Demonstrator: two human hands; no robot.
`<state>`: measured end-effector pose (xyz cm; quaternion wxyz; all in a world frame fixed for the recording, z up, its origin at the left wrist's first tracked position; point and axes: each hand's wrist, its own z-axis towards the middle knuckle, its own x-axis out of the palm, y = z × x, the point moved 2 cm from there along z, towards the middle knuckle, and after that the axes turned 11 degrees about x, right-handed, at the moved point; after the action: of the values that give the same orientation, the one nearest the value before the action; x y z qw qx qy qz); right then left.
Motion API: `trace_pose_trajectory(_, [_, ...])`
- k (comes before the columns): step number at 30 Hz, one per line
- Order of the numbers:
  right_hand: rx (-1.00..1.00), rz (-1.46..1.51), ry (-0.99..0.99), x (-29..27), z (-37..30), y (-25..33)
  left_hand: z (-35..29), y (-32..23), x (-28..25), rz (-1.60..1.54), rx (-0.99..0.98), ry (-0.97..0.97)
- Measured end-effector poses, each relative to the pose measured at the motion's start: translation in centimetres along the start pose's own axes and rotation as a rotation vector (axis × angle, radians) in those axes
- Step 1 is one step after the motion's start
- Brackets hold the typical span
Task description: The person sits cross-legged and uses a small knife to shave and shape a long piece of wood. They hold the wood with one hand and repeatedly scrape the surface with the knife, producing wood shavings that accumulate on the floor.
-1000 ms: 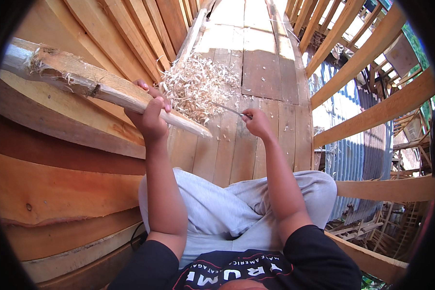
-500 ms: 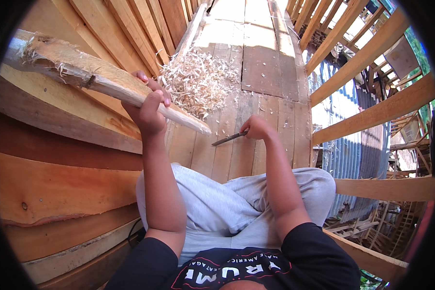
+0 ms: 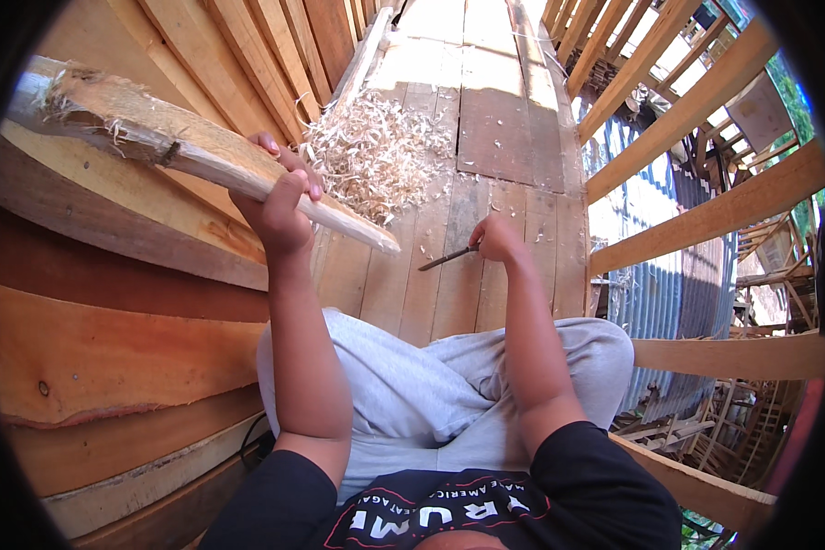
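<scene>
My left hand (image 3: 285, 197) is wrapped round a long pale wooden pole (image 3: 215, 165), gripping it toward its narrower whittled end. The pole slants up to the left, where its thick end carries rough bark and frayed fibres. In my right hand (image 3: 498, 239) is a knife (image 3: 448, 258), its dark narrow blade pointing left and slightly down over the floorboards. The blade is apart from the pole's tip. My fingers hide most of the knife's handle.
A heap of curled wood shavings (image 3: 376, 151) lies on the plank floor (image 3: 449, 302) beyond the pole. Plank walling (image 3: 128, 353) stands close on my left. A slatted wooden railing (image 3: 706, 225) runs along the right, with corrugated metal roofing (image 3: 655, 293) below it. My crossed legs (image 3: 394, 376) are in front.
My right hand has shifted slightly to the right with the knife, drawing the blade farther from the pole's tip. The left hand and the pole have hardly moved.
</scene>
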<state>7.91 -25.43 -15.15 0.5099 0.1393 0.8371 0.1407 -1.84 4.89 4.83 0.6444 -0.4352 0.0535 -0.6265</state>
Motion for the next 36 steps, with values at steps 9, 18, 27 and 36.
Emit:
trace_pose_trajectory(9, [0.103,0.23,-0.229,-1.9,0.3,-2.1,0.0,0.4,-0.2,0.09,-0.019,-0.026])
trace_pose_trajectory(18, [0.505,0.751,-0.468,2.1,0.2,-2.9,-0.4,2.0,0.6,0.097,-0.082,-0.01])
trace_pose_trajectory(27, [0.396,0.601,-0.3,7.5,-4.1,1.7,-1.7,3.1,1.5,0.071,-0.066,0.005])
trace_pose_trajectory(36, [0.922,1.03,-0.585,5.4,-5.5,1.6,-3.6,2.9,2.4,0.111,-0.072,0.039])
